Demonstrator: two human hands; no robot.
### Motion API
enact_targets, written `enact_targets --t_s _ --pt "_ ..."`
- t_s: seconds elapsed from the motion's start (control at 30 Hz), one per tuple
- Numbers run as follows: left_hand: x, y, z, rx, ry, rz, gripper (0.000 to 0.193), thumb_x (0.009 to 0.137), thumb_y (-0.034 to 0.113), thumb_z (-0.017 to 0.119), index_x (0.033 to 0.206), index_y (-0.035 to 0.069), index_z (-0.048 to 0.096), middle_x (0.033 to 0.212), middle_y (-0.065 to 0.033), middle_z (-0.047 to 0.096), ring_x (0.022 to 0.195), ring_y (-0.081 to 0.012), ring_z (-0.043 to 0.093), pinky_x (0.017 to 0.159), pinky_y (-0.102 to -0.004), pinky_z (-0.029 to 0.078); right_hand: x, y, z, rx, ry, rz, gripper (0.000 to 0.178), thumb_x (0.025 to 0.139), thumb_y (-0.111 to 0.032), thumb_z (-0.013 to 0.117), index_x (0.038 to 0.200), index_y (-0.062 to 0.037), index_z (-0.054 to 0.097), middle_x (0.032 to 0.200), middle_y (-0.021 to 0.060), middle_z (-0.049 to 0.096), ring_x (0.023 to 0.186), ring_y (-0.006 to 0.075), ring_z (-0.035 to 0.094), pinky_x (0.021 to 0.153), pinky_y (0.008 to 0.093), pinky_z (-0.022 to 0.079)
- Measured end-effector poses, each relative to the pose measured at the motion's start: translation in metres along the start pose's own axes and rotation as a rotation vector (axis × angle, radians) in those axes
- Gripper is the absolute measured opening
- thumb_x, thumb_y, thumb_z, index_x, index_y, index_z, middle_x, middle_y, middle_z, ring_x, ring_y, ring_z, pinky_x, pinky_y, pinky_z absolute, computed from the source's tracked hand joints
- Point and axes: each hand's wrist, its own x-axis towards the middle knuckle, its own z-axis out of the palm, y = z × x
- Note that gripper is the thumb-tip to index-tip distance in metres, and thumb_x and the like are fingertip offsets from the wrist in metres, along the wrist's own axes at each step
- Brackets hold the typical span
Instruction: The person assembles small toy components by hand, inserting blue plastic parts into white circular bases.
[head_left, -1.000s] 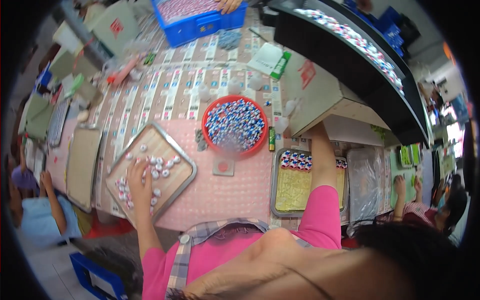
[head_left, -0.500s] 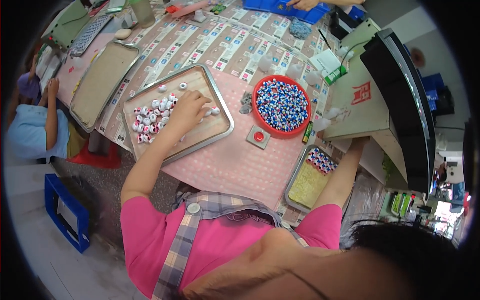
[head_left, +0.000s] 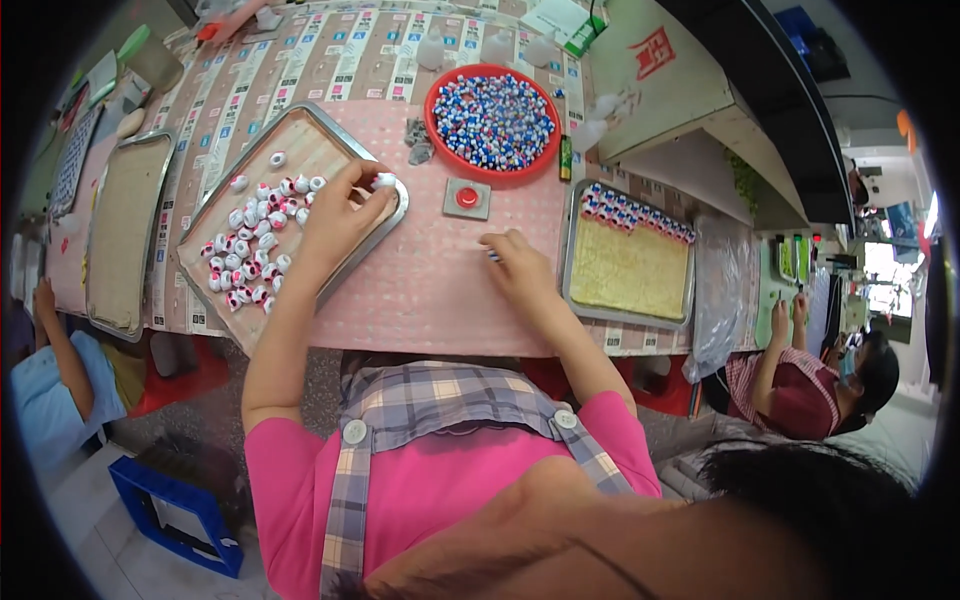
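One white piece [head_left: 384, 181] is sitting in your pinching left hand [head_left: 339, 212] at the corner of the left tray [head_left: 305, 144]; smooth, round pieces [head_left: 246, 240] are lying loose inside. Your right hand [head_left: 523, 268] is half curling; I cannot tell its hold. In the right tray [head_left: 566, 255], rows [head_left: 632, 214] are covering only the far end; the wrinkled-looking yellow sheet [head_left: 630, 268] is lying mostly bare.

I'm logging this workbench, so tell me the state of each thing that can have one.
Left hand: pinching a white piece.
Right hand: closed on a small blue-and-white piece.
Near-left tray: angled, loose white pieces inside.
Far-left tray: lined with a brownish sheet.
Red bowl: full of blue-and-white bits.
Right tray: partly filled, yellow surface showing.
Plastic sheet: crumpled.
Gray rag: bunched up.
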Motion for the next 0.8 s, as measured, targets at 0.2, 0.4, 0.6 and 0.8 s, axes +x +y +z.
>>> enact_targets --t_s 0.2,0.4,0.6,0.8 --pt "-0.033 -0.024 0.039 -0.790 -0.143 -0.143 0.025 0.083 0.011 0.053 0.107 0.003 0.053 0.091 -0.0037 0.058 0.082 -0.0094 0.054 0.070 -0.0225 0.044 -0.001 -0.019 0.020 -0.380 0.045 -0.367 0.033 0.071 -0.019 0.059 0.102 -0.0105 0.054 0.093 0.0117 0.053 0.088 0.0257 0.052 0.076 0.0372 0.041" --pt "-0.052 -0.031 0.045 -1.014 -0.142 -0.272 0.027 0.085 0.010 0.051 0.110 0.002 0.051 0.099 -0.0063 0.058 0.085 -0.0107 0.055 0.074 -0.0245 0.046 0.023 0.004 -0.002 -0.125 0.213 -0.194 0.032 0.068 -0.015 0.064 0.099 -0.0095 0.058 0.095 0.0114 0.054 0.090 0.0285 0.051 0.078 0.0381 0.040" --pt "-0.056 -0.028 0.049 -1.098 -0.154 -0.301 0.025 0.086 0.011 0.048 0.110 0.002 0.051 0.102 -0.0083 0.058 0.085 -0.0114 0.056 0.075 -0.0261 0.047 0.074 0.040 -0.018 -0.399 0.245 -0.107 0.015 0.072 -0.014 0.062 0.085 -0.0092 0.057 0.077 0.0070 0.055 0.072 0.0264 0.056 0.062 0.0360 0.045" --pt "-0.058 -0.029 0.049 -1.103 -0.122 -0.309 0.025 0.087 0.012 0.048 0.110 0.004 0.052 0.103 -0.0085 0.058 0.085 -0.0113 0.057 0.075 -0.0261 0.047 0.088 0.044 -0.019 -0.450 0.262 -0.194 0.014 0.068 -0.015 0.064 0.078 -0.0100 0.055 0.069 0.0059 0.053 0.066 0.0232 0.057 0.055 0.0362 0.045"
